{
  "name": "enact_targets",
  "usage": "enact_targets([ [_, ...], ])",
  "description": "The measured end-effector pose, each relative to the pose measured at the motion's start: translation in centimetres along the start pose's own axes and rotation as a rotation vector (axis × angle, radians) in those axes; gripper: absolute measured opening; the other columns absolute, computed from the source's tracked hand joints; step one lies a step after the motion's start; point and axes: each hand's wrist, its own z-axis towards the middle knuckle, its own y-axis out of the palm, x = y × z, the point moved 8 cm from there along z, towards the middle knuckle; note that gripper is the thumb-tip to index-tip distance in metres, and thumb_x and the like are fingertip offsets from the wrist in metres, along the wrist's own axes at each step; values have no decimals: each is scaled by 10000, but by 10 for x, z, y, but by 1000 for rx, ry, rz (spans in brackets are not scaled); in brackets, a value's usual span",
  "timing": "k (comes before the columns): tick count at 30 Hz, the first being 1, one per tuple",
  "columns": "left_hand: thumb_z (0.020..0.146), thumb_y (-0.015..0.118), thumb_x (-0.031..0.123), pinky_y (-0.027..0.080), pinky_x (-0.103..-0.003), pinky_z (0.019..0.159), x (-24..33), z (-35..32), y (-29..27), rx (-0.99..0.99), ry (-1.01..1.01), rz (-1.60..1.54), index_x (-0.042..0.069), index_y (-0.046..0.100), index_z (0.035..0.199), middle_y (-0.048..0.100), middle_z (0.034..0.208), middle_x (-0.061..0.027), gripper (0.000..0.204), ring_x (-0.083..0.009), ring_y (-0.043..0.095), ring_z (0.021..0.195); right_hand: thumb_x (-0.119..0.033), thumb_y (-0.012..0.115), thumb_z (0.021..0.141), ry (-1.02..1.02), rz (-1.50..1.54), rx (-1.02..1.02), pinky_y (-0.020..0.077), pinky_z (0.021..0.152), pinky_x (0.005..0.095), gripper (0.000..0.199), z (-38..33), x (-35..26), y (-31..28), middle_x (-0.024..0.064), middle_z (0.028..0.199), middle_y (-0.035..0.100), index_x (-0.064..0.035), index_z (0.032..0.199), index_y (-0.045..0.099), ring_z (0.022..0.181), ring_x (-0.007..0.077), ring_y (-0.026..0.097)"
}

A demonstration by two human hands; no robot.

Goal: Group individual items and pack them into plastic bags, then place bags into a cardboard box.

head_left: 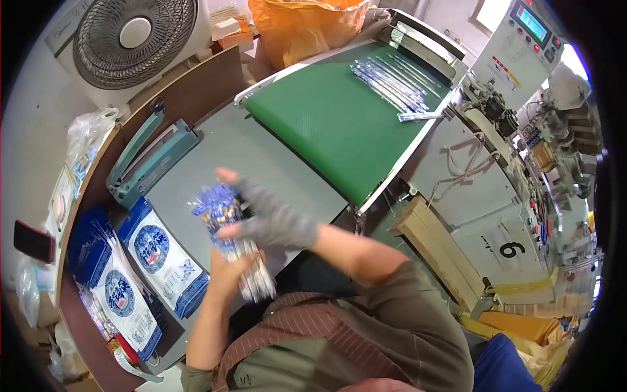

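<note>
Low in front of my body is a bundle of slim wrapped sticks (256, 282), apparently chopsticks, in clear and blue film. My left hand (230, 266), bare, is closed round its lower part. Over the upper part is my right hand (266, 212) in a grey fingerless glove. Its thumb lies across the bundle, while a finger reaches past the blue ends (219, 196). Two printed blue and white bags lie to the left: a flat one (171, 277) and another (117, 294) nearer the table's left edge. More wrapped sticks (395, 85) lie on the green conveyor belt (307, 117).
A teal hand sealer (157, 157) stands on the grey table (196, 170) by the brown side board (186, 81). Behind it are a fan (135, 32) and an orange sack (307, 29). Machinery with a control panel (530, 26) fills the right side. A phone (34, 242) is at far left.
</note>
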Motion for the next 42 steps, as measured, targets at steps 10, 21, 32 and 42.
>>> enact_targets([
  [10, 691, 704, 194, 462, -348, 654, -58, -54, 36, -246, -174, -624, 56, 501, 1150, 525, 770, -87, 522, -211, 545, 688, -169, 549, 843, 442, -1529, -275, 513, 783, 439, 128, -67, 204, -308, 146, 939, 656, -107, 884, 653, 878, 336, 646],
  [21, 764, 714, 157, 510, -334, 726, -65, -71, 47, -376, -129, -679, -6, 479, 1220, 607, 896, -109, 538, -201, 605, 798, -302, 647, 869, 39, 94, -378, 392, 1014, 375, 556, 62, 41, -44, 117, 1301, 550, -43, 1339, 500, 1205, 238, 507],
  [32, 757, 742, 185, 477, -402, 888, 42, -224, -89, 710, 582, 1296, 5, 539, 1154, 595, 1109, -155, 480, -342, 579, 1021, -182, 716, 793, 764, 1056, -722, 518, 700, 288, 222, -80, 12, 200, 95, 860, 661, -3, 912, 657, 750, 158, 615],
  [42, 750, 678, 10, 499, -352, 729, 63, -280, -240, 869, 408, 1490, 16, 602, 926, 630, 908, -93, 192, -285, 606, 831, -184, 725, 760, 774, 957, -717, 555, 639, 359, 255, -75, -12, 224, 138, 842, 640, 11, 890, 623, 694, 233, 635],
])
